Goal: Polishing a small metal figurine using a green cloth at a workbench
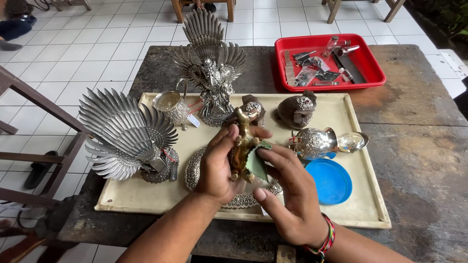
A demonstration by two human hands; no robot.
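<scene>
Figurine: small brass-coloured metal figurine (243,143), upright, held between both hands above the front middle of the cream rectangular tray (360,204).
Left hand: left hand (218,168) wrapped around the figurine's left side, fingers curled closed on it, thumb near its top.
Right hand: right hand (287,195) pressing a small green cloth (257,163) against the figurine's right side with thumb and fingertips; the remaining fingers are spread loosely, and a multicoloured woven bracelet (322,241) sits on the wrist.
Tray, left: large silver fan-feathered bird ornament (122,136) on its rear-left part, with a small silver cup with a curved handle (171,104) just behind it.
Tray, back: tall silver winged statue (209,68) at the far edge; dark rounded holder with a silver rosette (298,109) to its right.
Tray, right: embossed silver pot (314,142) beside a shallow silver dish (352,141); round blue plastic lid (332,181) just in front of them.
Table: weathered dark wooden table (419,146) under the tray, bearing a red plastic tray of small tools (327,62) at its far side.
</scene>
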